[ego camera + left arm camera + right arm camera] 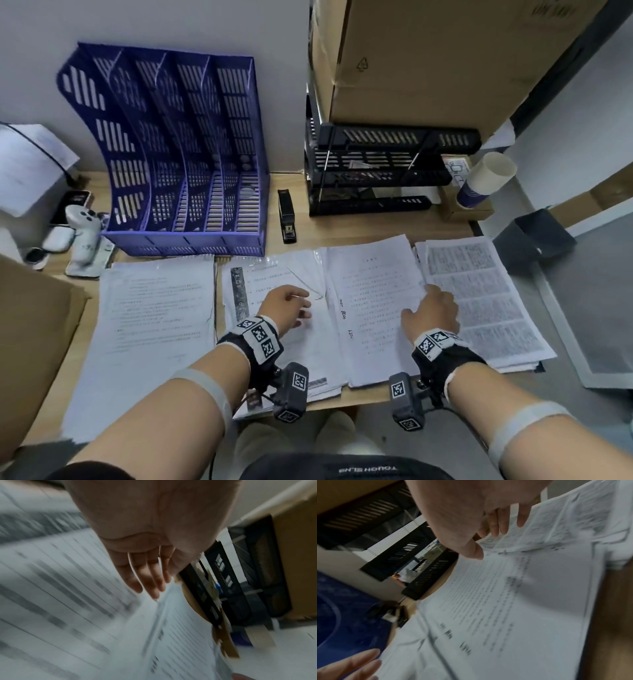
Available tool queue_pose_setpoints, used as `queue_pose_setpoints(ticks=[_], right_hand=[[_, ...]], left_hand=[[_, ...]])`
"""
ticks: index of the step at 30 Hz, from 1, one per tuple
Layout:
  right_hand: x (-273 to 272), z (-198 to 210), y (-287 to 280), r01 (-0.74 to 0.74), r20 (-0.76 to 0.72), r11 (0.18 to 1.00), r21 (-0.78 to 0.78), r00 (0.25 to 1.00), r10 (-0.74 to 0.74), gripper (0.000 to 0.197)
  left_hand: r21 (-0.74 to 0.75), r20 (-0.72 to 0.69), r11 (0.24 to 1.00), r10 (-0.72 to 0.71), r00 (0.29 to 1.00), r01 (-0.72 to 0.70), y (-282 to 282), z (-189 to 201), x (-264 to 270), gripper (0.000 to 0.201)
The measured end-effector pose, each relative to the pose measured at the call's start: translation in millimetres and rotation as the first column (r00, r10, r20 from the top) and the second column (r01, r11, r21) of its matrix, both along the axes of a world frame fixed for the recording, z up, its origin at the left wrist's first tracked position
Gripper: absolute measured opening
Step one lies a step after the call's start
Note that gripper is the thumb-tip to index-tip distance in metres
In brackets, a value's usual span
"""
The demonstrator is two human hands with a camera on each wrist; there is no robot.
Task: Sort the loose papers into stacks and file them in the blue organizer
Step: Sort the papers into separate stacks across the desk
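Note:
The blue organizer [164, 154] stands with bare slots at the back of the wooden desk [308, 236]. In front of it lie side by side a left stack of papers [154, 325], a stack topped by a clear sleeve [274, 277], a text stack [373, 291] and a densely printed stack [486, 301]. My left hand [301, 308] [150, 582] hovers over the sleeve stack with relaxed straight fingers, holding nothing. My right hand [431, 301] [496, 534] lies at the text stack's right edge. Its fingers [520, 520] touch the densely printed sheet, and its thumb is over the text sheet.
A black stapler [287, 217] lies right of the organizer. Black stacked trays [373, 171] sit under cardboard boxes [428, 58], with a paper cup [486, 180] beside them. A white controller [84, 236] and small devices lie at the left, cardboard [30, 325] at the desk's left end.

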State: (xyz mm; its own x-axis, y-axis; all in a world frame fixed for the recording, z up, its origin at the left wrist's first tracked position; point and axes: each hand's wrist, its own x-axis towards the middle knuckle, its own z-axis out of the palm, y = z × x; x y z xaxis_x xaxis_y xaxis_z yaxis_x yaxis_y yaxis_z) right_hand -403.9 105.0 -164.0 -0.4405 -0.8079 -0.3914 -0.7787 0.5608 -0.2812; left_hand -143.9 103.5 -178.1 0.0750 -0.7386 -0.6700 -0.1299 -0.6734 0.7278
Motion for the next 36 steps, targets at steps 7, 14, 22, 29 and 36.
queue_pose_setpoints(ticks=[7,14,22,29,36], right_hand=[[155.2,-5.9,17.5,-0.307,0.559,0.951,0.034,0.795,0.236,0.018],[274.5,-23.0,50.3,-0.433,0.707,0.892,0.13,0.671,0.222,0.031],[310.3,-32.5,57.8,-0.408,0.443,0.912,0.044,0.826,0.348,0.009],[313.0,-33.5,60.2,-0.406,0.356,0.913,-0.037,0.849,0.391,0.022],[282.9,-32.0,59.4,-0.207,0.354,0.978,-0.009,0.914,0.197,0.023]], left_hand=[[-0.092,0.561,0.968,0.244,0.791,-0.234,47.8,-9.7,147.2,0.029],[0.106,0.69,0.948,0.147,0.709,-0.3,105.0,-24.4,263.5,0.048],[0.039,0.518,0.972,0.18,0.836,-0.233,122.5,-33.9,285.6,0.032],[-0.031,0.525,0.976,0.199,0.828,-0.215,120.3,-36.5,291.9,0.041],[-0.004,0.645,0.983,0.142,0.751,-0.183,113.5,-37.4,287.1,0.058]])
